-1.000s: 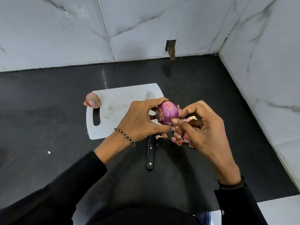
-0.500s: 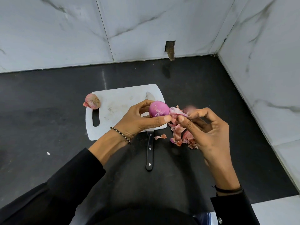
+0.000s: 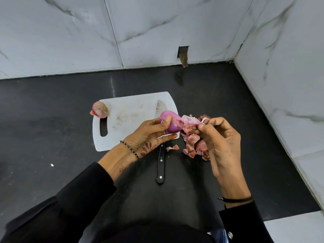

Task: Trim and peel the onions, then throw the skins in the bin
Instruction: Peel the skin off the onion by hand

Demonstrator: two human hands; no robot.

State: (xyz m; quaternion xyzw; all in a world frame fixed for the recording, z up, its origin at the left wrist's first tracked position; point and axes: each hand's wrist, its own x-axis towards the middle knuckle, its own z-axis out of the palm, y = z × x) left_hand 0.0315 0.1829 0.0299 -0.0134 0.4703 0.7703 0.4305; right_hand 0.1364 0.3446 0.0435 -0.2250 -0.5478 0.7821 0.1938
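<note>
**Skin strip coming off the onion**

In the last second the right hand [image 3: 222,142] has drawn a pale skin strip [image 3: 190,119] sideways off the onion [image 3: 171,123], pinching it between thumb and forefinger. The left hand [image 3: 149,135] grips the onion above the cutting board's [image 3: 129,109] near right corner. It looks nearly bare. A second onion [image 3: 100,109] waits unpeeled at the board's left edge, and the skin pile [image 3: 194,142] lies on the bench [image 3: 52,137]; no bin in view

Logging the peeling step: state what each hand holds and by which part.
The left hand grips the onion round its body; the right hand pinches the free end of a strip of skin peeling off it.
</note>
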